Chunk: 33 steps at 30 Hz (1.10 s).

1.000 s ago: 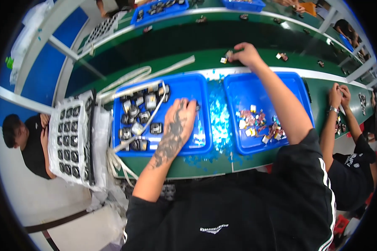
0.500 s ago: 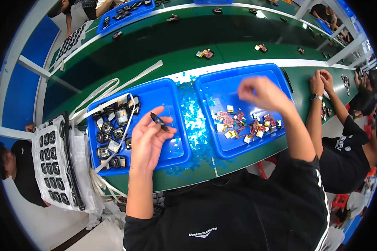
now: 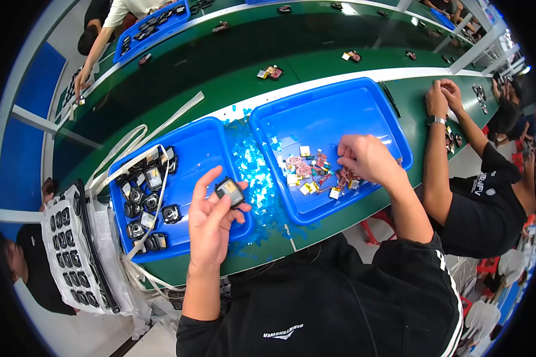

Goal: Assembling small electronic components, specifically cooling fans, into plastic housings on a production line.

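Note:
Between the thumb and fingers of my left hand (image 3: 211, 229) is a small black device housing (image 3: 230, 191), its face with a pale rectangular part showing. That hand is near the right wall of the left blue tray (image 3: 203, 137), where several similar black housings (image 3: 151, 202) lie in a loose group. My right hand (image 3: 366, 157) is low in the right blue tray (image 3: 339, 107), at the edge of a pile of small red circuit boards with yellow-and-white battery packs (image 3: 312, 172). Its fingers are closed at the boards; what is in the pinch, if anything, is hidden.
Blue film scraps (image 3: 253, 172) litter the green table between the trays. White straps (image 3: 161, 134) cross the left tray. A stack of part-filled trays (image 3: 71, 250) stands at the left. Boards (image 3: 273, 72) lie along the green belt. A co-worker's hands (image 3: 443, 98) are at the right.
My right hand has come down from above the right tray to the boards. The housing in my left hand has turned from edge-on to show its face. The view has shifted slightly.

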Tool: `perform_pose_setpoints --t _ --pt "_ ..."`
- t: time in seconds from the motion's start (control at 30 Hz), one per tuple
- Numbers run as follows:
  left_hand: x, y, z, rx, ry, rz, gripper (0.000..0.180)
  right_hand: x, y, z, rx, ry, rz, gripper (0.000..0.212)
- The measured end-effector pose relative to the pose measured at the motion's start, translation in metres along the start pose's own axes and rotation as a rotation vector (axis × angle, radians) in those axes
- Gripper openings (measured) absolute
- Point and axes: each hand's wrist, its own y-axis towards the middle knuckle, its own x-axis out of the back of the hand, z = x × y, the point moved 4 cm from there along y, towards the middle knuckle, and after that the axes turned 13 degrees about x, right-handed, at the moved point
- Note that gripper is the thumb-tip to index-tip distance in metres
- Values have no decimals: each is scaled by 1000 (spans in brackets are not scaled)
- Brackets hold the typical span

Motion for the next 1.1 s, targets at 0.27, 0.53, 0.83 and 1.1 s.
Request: perform_pose_setpoints --t 0.27,0.53,0.83,1.1 --pt "-9 1 10 -73 335 101 27 25 -14 27 71 315 -500 7" --pt "-82 19 -13 -462 863 120 29 6 -7 77 182 917 -492 7" --pt "-49 17 2 -237 524 69 10 -8 4 131 459 332 -537 16" --pt "5 8 7 -239 385 -108 13 -38 11 149 541 235 -301 15"
